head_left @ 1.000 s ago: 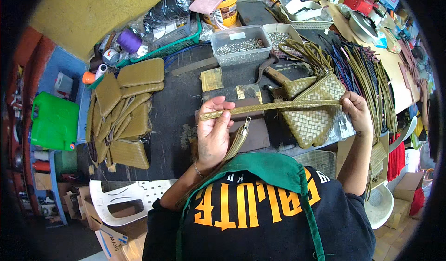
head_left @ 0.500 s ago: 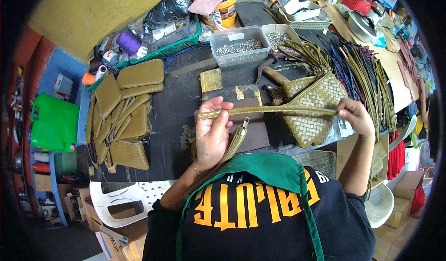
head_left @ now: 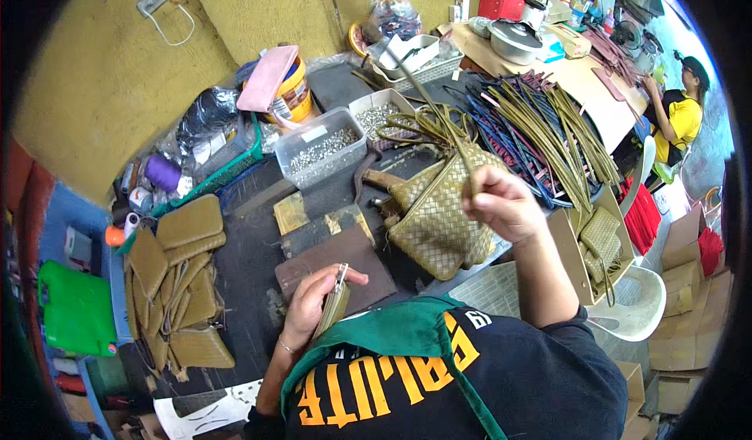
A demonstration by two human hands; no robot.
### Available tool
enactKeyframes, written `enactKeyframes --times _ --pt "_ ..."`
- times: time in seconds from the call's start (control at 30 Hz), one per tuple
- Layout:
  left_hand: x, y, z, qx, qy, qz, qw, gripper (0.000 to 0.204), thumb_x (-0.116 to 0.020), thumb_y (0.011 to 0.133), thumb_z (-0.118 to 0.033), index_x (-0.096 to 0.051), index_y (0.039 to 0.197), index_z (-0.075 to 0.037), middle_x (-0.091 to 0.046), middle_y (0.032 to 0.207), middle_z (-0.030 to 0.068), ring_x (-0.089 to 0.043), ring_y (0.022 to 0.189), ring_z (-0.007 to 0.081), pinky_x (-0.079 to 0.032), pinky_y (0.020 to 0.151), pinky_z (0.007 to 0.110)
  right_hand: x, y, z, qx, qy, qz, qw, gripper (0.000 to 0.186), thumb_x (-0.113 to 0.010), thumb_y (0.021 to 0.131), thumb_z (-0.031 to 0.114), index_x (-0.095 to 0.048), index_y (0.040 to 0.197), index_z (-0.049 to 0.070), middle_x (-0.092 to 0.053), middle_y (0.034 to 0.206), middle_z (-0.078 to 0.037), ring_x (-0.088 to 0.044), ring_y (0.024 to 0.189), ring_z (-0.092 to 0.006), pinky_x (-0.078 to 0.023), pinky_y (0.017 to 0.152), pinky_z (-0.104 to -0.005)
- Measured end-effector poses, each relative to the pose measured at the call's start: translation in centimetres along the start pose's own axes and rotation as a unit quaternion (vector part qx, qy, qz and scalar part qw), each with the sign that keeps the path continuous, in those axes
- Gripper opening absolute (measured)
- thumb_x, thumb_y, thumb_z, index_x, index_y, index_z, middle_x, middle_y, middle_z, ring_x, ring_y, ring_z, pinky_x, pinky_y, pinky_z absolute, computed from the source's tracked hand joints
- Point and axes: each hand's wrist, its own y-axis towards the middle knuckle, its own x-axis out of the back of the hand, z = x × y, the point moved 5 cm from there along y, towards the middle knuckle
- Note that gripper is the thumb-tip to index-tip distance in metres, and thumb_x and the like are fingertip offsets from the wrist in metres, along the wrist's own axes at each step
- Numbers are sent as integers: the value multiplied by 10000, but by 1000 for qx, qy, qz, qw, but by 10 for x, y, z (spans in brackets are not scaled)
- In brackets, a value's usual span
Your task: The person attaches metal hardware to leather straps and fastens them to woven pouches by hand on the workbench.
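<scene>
My right hand (head_left: 507, 207) is closed in a pinch on a thin olive strap (head_left: 421, 88), whose long end sticks up and away above the bench. Just below that hand lies a woven olive bag (head_left: 442, 217), with a bundle of looped straps (head_left: 439, 123) at its top. My left hand (head_left: 312, 307), low and near my apron, is wrapped around a folded olive strap piece (head_left: 334, 308) with a metal clasp (head_left: 341, 275) at its tip. A dark brown flat board (head_left: 352, 261) lies beyond my left hand.
Olive pouches (head_left: 184, 283) are piled at the left. Clear tubs of small metal parts (head_left: 321, 149) stand at the back, beside a hammer (head_left: 384, 180). Many cut straps (head_left: 548, 138) spread at the right, near a cardboard box (head_left: 576, 256). Another person (head_left: 681, 123) sits far right.
The strap stretched between both hands has left my left hand; my right hand now holds it raised. My left hand has lowered toward my apron and grips the clasp-ended piece. The view has turned right.
</scene>
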Motion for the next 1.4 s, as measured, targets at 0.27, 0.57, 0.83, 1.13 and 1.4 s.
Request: enactKeyframes --times 0.27,0.57,0.83,1.13,1.4 --pt "-2 -6 -9 19 13 -62 998 236 -354 817 -72 -556 854 45 -566 868 103 -516 868 162 -365 805 262 -19 29 -23 28 -85 -101 991 165 -591 718 -5 -478 830 37 -534 779 -15 -499 667 -59 -403 591 -173" --pt "-1 -6 -3 32 12 -86 996 235 -371 817 -93 -548 857 56 -575 862 137 -541 848 193 -392 801 297 -18 35 -36 50 -144 -92 984 146 -584 730 -15 -473 812 32 -494 731 16 -476 664 -46 -404 613 -174" --pt "-1 -7 -5 18 -3 -84 996 200 -394 831 -65 -560 875 36 -566 872 77 -512 835 123 -377 765 238 -15 37 -43 43 -207 -80 974 159 -564 737 -41 -473 851 25 -537 802 -12 -512 758 -77 -422 715 -218" --pt "0 -6 -3 24 -4 -76 997 198 -392 830 -62 -563 857 34 -564 864 76 -510 849 126 -376 771 244 -7 36 -45 49 -276 -86 956 157 -576 732 -36 -482 843 23 -535 793 -4 -494 718 -61 -413 664 -202" --pt "-16 8 -13 -24 -133 -31 990 487 -346 819 -27 -162 1271 -19 -409 1159 166 -492 945 208 -359 800 259 -51 31 -49 32 -131 -50 990 277 -597 715 -21 -504 972 26 -559 798 -1 -519 719 -58 -432 656 -202"
